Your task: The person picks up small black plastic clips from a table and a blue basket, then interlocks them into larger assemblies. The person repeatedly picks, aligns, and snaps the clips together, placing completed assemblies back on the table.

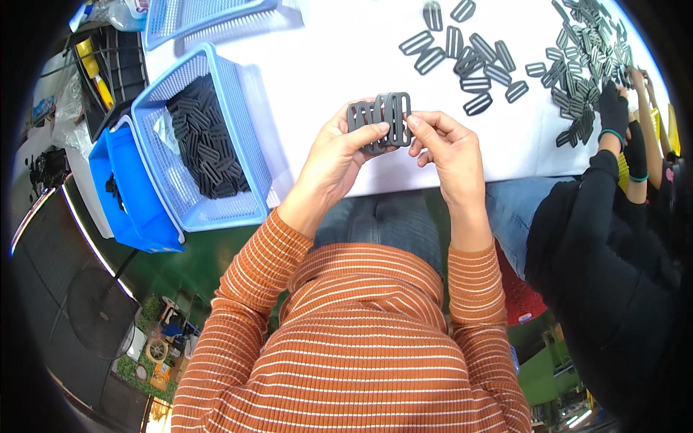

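Note:
My left hand point(333, 162) grips a fanned stack of grey plastic slide buckles point(377, 115) above the near edge of the white table point(325, 65). My right hand point(445, 148) pinches the right side of the same stack with thumb and fingertips. More grey buckles point(462, 54) lie loose on the table beyond my hands. A light blue mesh basket point(245, 155) holding many dark buckles point(209, 137) stands to the left of my left hand.
A darker blue bin point(130, 198) sits left of the basket. A second mesh basket point(195, 18) lies at the far left. A large heap of buckles point(585, 65) lies at the far right, where a person in black sleeves point(613, 187) works.

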`<state>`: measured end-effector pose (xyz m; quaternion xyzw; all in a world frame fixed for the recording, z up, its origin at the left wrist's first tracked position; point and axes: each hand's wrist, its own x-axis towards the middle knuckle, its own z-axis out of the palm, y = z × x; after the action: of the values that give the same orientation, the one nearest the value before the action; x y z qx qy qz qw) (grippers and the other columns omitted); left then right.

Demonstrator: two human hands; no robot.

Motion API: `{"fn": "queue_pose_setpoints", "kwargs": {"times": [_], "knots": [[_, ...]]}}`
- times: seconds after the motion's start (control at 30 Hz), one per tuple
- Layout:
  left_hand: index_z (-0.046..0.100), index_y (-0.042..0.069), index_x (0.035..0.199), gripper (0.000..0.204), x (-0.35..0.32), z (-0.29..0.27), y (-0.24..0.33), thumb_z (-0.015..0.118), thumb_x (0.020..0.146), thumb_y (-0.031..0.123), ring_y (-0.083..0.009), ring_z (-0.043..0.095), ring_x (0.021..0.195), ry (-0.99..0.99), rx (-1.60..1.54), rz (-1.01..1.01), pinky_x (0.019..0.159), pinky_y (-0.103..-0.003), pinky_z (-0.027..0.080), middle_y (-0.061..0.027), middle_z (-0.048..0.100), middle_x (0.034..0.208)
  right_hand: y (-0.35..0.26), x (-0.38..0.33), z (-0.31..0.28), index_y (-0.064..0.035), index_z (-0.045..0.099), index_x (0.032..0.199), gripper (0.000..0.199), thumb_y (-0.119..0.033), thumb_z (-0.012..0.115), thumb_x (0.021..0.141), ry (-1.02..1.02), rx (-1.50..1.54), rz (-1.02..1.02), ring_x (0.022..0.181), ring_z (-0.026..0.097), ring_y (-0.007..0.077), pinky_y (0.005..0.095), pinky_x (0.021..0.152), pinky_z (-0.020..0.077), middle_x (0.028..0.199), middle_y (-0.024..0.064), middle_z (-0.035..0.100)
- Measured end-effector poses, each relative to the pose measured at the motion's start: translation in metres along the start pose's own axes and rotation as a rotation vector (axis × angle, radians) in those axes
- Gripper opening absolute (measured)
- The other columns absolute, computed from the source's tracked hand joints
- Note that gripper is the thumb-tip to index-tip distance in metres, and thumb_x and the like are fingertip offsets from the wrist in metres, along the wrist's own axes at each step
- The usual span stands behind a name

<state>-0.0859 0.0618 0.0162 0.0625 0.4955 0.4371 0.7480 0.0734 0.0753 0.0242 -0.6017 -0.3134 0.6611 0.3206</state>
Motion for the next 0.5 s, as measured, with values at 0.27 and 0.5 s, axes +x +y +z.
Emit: {"fn": "queue_pose_setpoints", "kwargs": {"times": [0.27,0.5], "knots": [[0.052,-0.007,0.113,0.028,0.143,0.034,0.093,0.054,0.087,0.004,-0.0225,0.059,0.101,-0.19,0.165,0.358,0.091,-0.036,0.049,-0.0155,0.06,0.112,0.016,0.068,-0.027,-0.0001,0.067,0.095,0.021,-0.018,0.061,0.085,0.235,-0.281,-0.17,0.057,0.057,0.0089,0.0219,0.049,0.0414,0.075,0.0063,0.065],[0.047,-0.007,0.118,0.037,0.144,0.032,0.105,0.056,0.087,0.01,-0.0244,0.06,0.096,-0.023,0.737,0.682,0.085,-0.033,0.049,-0.0151,0.061,0.103,0.022,0.115,-0.038,-0.02,0.066,0.106,0.034,-0.008,0.067,0.074,0.309,-1.175,-0.629,0.086,0.058,0.0211,0.0368,0.071,0.0492,0.096,0.002,0.056]]}}
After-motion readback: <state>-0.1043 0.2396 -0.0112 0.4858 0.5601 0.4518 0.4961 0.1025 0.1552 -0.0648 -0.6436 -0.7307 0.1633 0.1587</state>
